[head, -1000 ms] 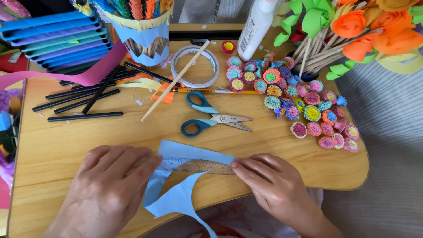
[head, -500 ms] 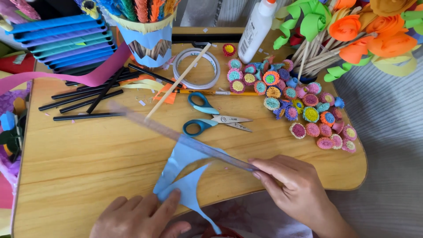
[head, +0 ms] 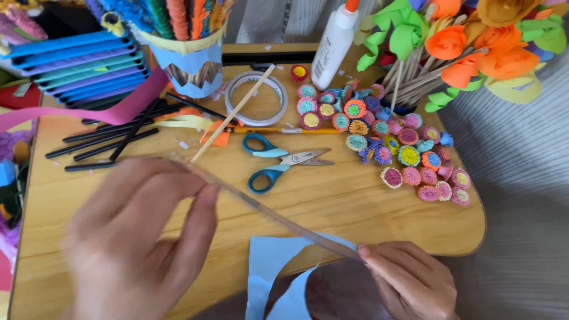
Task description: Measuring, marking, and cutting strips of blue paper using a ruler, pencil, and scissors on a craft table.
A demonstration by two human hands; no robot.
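Observation:
My right hand (head: pixel 409 278) pinches the near end of a long clear ruler (head: pixel 284 216) at the table's front edge. The ruler slants up and to the left over the wooden table (head: pixel 355 201). My left hand (head: pixel 136 237) is blurred and raised at the ruler's far end, thumb against its edge; I cannot tell whether it grips it. A cut piece of light blue paper (head: pixel 269 266) lies under the ruler and hangs over the front edge between my hands.
Blue-handled scissors (head: pixel 278 163), a tape ring (head: pixel 256 99), a thin wooden stick (head: pixel 234 112) and black sticks (head: pixel 106 139) lie mid-table. Several fringed paper rosettes (head: pixel 409 155) sit right. A glue bottle (head: pixel 335 44), a decorated cup (head: pixel 186 62) and paper flowers (head: pixel 474 41) stand behind.
My left hand has lifted off the blue paper and swept up to the ruler's far end. The ruler has swung from lying flat on the paper to a slant.

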